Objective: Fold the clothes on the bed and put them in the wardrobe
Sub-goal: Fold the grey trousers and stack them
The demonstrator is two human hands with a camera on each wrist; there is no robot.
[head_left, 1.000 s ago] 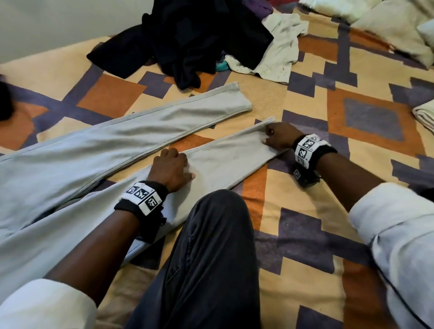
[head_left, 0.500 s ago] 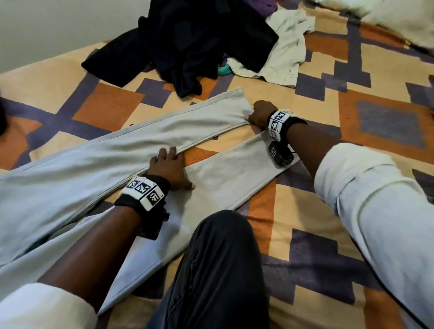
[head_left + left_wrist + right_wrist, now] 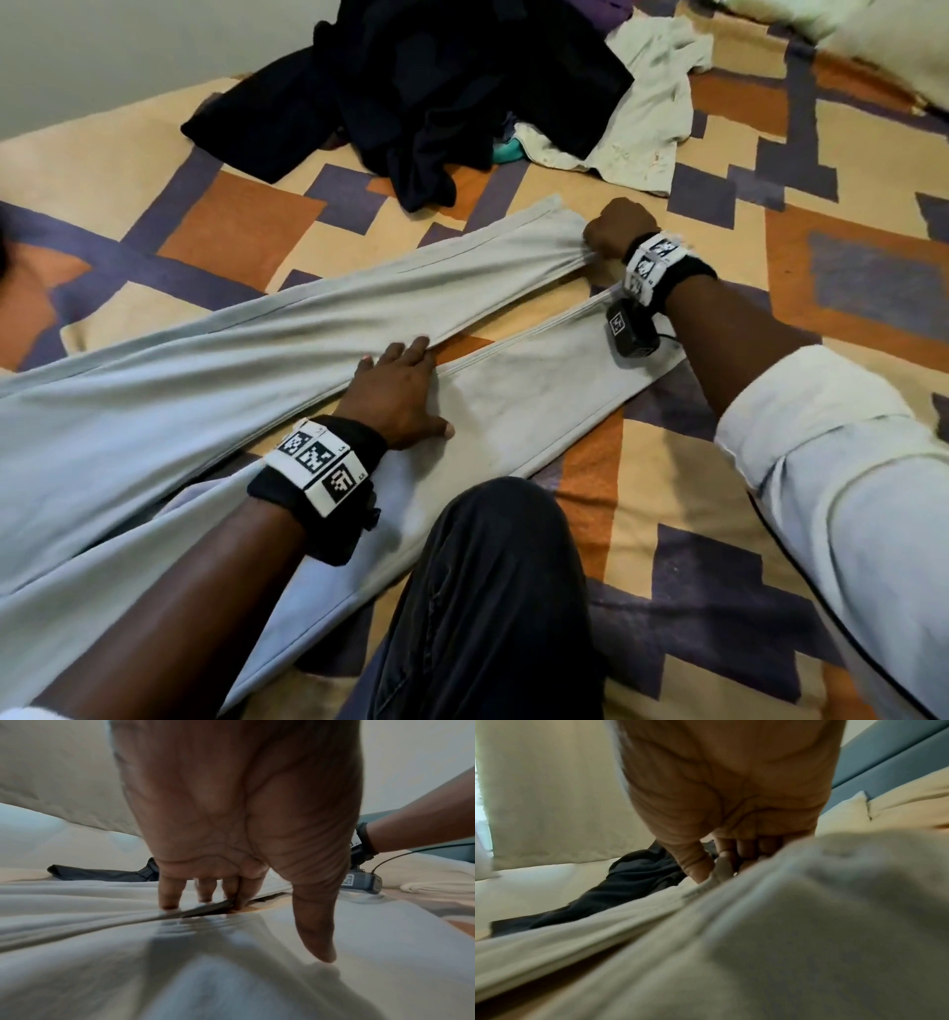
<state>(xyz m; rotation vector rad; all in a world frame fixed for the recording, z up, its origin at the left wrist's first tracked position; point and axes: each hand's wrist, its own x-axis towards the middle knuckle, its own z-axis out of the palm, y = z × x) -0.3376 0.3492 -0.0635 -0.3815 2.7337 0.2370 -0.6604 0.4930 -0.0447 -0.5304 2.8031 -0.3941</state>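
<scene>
Light grey trousers (image 3: 215, 375) lie spread on the patterned bed, both legs pointing right. My left hand (image 3: 398, 395) rests flat on the near leg (image 3: 518, 395), fingers straight, their tips at the gap between the two legs; the left wrist view shows the left hand (image 3: 231, 902) pressing the trousers (image 3: 231, 973). My right hand (image 3: 613, 228) grips the hem corner of the far leg, and the cloth bunches toward it. In the right wrist view the right hand (image 3: 721, 862) pinches the grey hem (image 3: 721, 872) between thumb and fingers.
A heap of dark clothes (image 3: 431, 87) and a cream shirt (image 3: 647, 118) lie at the far side of the bed. Pillows (image 3: 873, 36) sit at the top right. My knee in dark trousers (image 3: 493, 591) is bent at the near edge.
My right hand left the near leg's hem, moved up to the far leg's hem and took hold of it; the cloth now bunches. The left hand's fingers have straightened on the near leg.
</scene>
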